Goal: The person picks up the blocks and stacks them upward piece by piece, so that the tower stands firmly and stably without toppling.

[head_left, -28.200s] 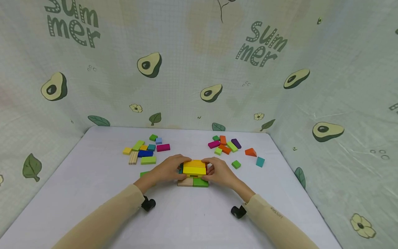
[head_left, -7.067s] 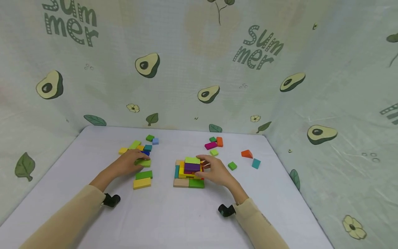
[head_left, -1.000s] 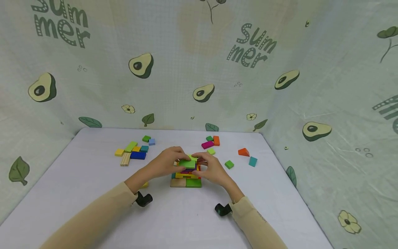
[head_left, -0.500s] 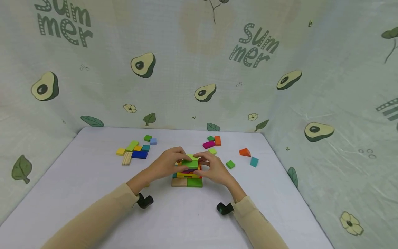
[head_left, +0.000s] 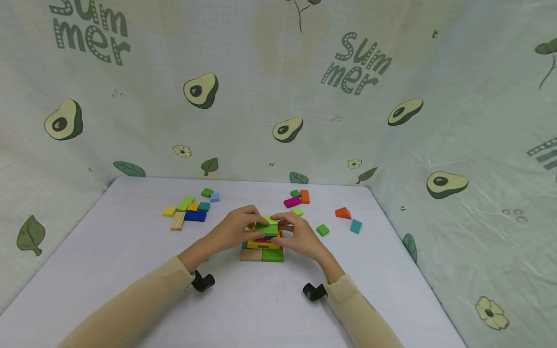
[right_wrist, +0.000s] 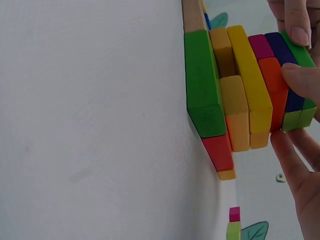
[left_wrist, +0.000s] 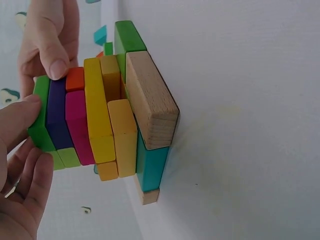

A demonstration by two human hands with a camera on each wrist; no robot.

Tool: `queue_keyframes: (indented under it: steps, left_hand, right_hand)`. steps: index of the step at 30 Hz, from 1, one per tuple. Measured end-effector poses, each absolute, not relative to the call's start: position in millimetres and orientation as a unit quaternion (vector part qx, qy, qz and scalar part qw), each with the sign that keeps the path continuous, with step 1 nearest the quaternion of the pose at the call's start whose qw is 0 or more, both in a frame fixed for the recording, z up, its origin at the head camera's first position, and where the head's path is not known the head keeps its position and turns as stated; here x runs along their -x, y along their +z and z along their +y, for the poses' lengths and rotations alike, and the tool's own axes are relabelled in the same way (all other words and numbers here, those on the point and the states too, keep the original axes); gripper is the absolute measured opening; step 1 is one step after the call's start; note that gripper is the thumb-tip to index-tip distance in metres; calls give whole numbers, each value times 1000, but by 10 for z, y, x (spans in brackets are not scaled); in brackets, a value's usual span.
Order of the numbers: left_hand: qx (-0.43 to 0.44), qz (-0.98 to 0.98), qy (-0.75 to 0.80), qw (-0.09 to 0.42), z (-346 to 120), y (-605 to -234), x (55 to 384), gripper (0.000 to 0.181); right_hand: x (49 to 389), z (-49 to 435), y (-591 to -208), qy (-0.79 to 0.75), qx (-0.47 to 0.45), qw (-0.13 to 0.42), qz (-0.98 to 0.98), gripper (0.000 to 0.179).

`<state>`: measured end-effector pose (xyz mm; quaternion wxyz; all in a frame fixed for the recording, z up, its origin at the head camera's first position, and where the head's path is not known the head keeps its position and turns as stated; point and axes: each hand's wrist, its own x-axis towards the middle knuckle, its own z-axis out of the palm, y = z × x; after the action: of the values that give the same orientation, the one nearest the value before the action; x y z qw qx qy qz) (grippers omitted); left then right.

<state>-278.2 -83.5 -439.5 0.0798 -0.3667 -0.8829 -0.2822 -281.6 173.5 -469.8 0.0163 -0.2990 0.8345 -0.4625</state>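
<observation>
A layered tower of coloured wooden blocks stands mid-table, its bottom layer showing a natural wood block [left_wrist: 150, 95], a green block [right_wrist: 202, 82] and a teal block [left_wrist: 152, 167]. Above come a long yellow block [left_wrist: 97, 110], then magenta [left_wrist: 77, 125] and orange [right_wrist: 272, 82] blocks, then a purple block [left_wrist: 57, 112] with lime behind. My left hand [head_left: 235, 228] pinches a green block [head_left: 267, 229] lying flat over the purple one. My right hand [head_left: 302, 235] grips the tower's upper right side, thumb on the purple block, fingers behind at the lime block [right_wrist: 291, 120].
Loose blocks lie back left, among them a blue block [head_left: 195, 216], a striped wood piece [head_left: 177, 221] and a yellow block [head_left: 169, 211]. Back right are a magenta block [head_left: 292, 202], an orange wedge [head_left: 343, 213], a green block [head_left: 322, 230] and a teal block [head_left: 356, 226].
Since 28 seconds ago, magenta, orange, purple and lime blocks joined the tower. Seven seconds ago my left hand was at the left pile; now its green block sits on top, shifted slightly right lately.
</observation>
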Motion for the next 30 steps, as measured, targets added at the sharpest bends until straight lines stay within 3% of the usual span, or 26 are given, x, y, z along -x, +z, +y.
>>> queue_keyframes:
  steps: [12,26,30]
  left_hand:
    - [332,-895,-291,66,-1168,-4369,2731,44]
    - [263,-925,-266,-58,-2275,-4750,2517,52]
    - [268,-925,-261,-69,-2431,-4793,2459,50]
  right_hand:
    - [2809,1740,-4723,-461,294,12,837,57]
    - [2819,1730,-4719,-459,288,11,841,58]
    - [2821,1736,-4716,-461,285,12,840,58]
